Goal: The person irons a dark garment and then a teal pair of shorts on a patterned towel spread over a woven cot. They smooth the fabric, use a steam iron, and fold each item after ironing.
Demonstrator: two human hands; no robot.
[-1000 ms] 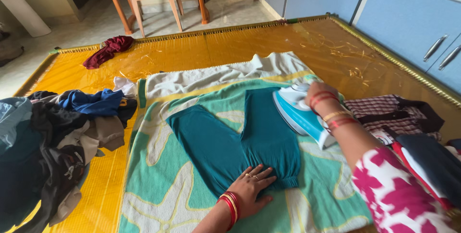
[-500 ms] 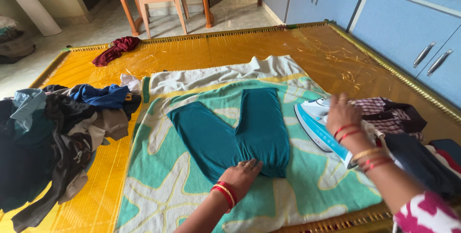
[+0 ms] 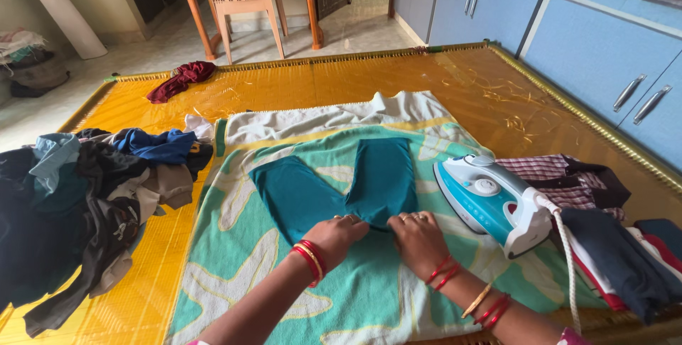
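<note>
Matting of glossy yellow (image 3: 440, 82) is carrying everything, and a green patterned towel (image 3: 270, 274) is lying spread over it as the pressing pad. Crumpled clothes (image 3: 78, 203) are waiting in a heap on the left, judged unpressed, while folded garments (image 3: 604, 245) are stacking on the right. Teal leggings (image 3: 334, 185) are lying flat on the towel. Beside them, a blue-white steam iron (image 3: 490, 203) is resting unheld. Left hand (image 3: 334, 238) and right hand (image 3: 419, 242) are pinching the waistband.
</note>
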